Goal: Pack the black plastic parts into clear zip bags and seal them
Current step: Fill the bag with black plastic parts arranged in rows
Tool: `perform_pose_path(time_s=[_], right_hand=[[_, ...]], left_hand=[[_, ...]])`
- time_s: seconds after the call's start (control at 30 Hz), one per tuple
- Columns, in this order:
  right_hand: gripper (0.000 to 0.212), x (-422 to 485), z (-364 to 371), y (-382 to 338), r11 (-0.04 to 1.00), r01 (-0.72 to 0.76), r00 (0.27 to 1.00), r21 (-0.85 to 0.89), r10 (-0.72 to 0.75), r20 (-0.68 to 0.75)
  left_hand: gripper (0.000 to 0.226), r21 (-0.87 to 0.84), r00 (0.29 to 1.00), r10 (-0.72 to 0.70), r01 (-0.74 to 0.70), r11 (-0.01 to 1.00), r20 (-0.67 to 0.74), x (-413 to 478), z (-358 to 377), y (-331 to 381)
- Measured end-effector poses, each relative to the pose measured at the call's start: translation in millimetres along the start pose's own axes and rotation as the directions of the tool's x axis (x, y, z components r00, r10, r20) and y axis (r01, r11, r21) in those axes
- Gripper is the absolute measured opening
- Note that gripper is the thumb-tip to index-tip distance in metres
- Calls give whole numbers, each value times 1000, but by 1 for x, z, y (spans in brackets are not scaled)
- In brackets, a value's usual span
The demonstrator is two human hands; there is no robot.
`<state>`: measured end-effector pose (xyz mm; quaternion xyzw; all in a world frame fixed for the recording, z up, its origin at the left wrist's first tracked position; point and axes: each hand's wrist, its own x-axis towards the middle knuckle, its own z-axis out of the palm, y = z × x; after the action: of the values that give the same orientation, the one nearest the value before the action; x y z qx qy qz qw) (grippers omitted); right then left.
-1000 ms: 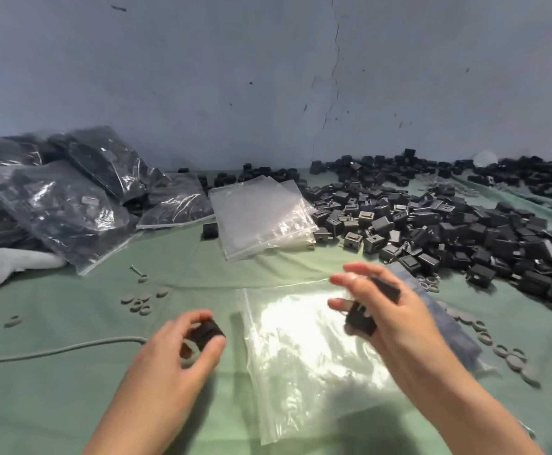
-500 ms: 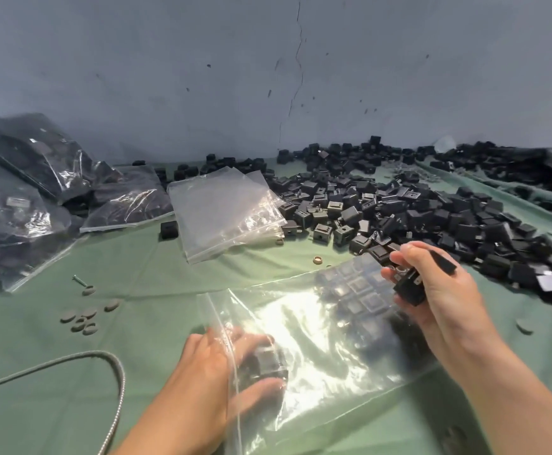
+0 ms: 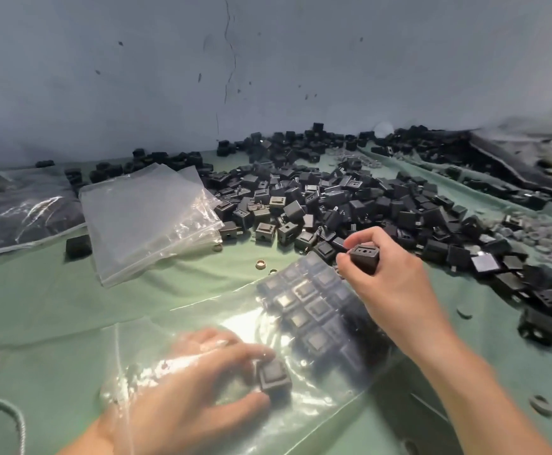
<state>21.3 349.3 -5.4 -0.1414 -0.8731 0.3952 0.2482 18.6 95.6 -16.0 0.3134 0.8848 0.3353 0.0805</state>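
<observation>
No text, label, brand, number or sign can be read. The black plastic part (image 3: pixel 364 256) pinched in the right hand (image 3: pixel 396 284) shows small holes on its face but no lettering. The second part (image 3: pixel 274 379), gripped by the left hand (image 3: pixel 195 389) inside the clear zip bag (image 3: pixel 320 369), is too blurred to show any marking. The loose parts (image 3: pixel 366 198) heaped on the tabletop (image 3: pixel 38 307) beyond the right hand bear nothing legible.
</observation>
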Motion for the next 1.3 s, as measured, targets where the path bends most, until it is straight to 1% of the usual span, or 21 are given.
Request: perform_pose_path(time_s=[0.03, 0.07, 0.13, 0.17, 0.2, 0.27, 0.37, 0.43, 0.47, 0.6, 0.8, 0.87, 0.93, 1.0, 1.07, 1.1, 1.23, 1.3], right_hand=[[12, 1, 1, 0, 1000, 4, 1000, -23, -4, 7], [12, 1, 2, 0, 999, 5, 1000, -35, -5, 12], [12, 2, 3, 0, 999, 3, 1000, -46, -3, 13], [11, 2, 3, 1, 999, 3, 1000, -54, -2, 11], [11, 2, 3, 1, 998, 3, 1000, -64, -2, 9], [11, 2, 2, 1, 997, -2, 1000, -81, 3, 7], [11, 2, 1, 2, 995, -6, 1000, -97, 8, 14], [12, 2, 0, 3, 994, -9, 1000, -105, 11, 22], [13, 2, -1, 4, 994, -12, 1000, -108, 15, 25], [13, 1, -4, 7, 995, -32, 999, -97, 34, 25], [13, -1, -7, 9, 996, -44, 997, -83, 48, 52], [13, -2, -8, 9, 995, -47, 997, -85, 51, 53], [13, -2, -9, 9, 995, -51, 997, -85, 56, 54], [13, -2, -10, 10, 996, -54, 997, -77, 59, 57], [13, -2, -10, 9, 996, -57, 996, -68, 61, 63], [13, -2, -10, 9, 996, -58, 996, -67, 62, 65], [13, -3, -9, 8, 996, -61, 995, -70, 66, 75], [13, -2, -7, 9, 995, -67, 994, -69, 73, 81]], left_hand=[[65, 4, 999, -20, 20, 1000, 27, 0, -2, 2], [59, -8, 997, -41, 41, 999, 60, 1, -2, 4], [34, -69, 991, -68, 76, 995, 116, 3, -1, 9], [26, -114, 987, -69, 86, 990, 147, 5, 1, 9], [25, -155, 982, -64, 92, 984, 178, 7, 1, 10], [31, -213, 975, -54, 101, 972, 216, 12, 3, 13], [30, -337, 971, -14, 96, 936, 238, 16, 8, 20], [31, -386, 970, 11, 86, 918, 243, 16, 10, 24], [31, -397, 968, 22, 81, 914, 250, 16, 10, 25], [30, -335, 958, 28, 72, 940, 285, 19, 4, 21], [24, -292, 980, 53, 6, 956, 194, 22, 14, 14], [24, -170, 990, 67, -45, 984, 127, 23, 10, 4], [32, -106, 992, 81, -71, 992, 94, 22, 0, -3], [35, -125, 989, 80, -65, 990, 124, 20, -5, -5], [34, -194, 977, 57, -16, 981, 207, 19, -3, 1], [35, -243, 973, 43, 14, 970, 227, 18, 0, 5], [39, -374, 985, -1, 67, 925, 175, 16, 17, 15], [32, -385, 988, -24, 82, 919, 152, 16, 27, 19]])
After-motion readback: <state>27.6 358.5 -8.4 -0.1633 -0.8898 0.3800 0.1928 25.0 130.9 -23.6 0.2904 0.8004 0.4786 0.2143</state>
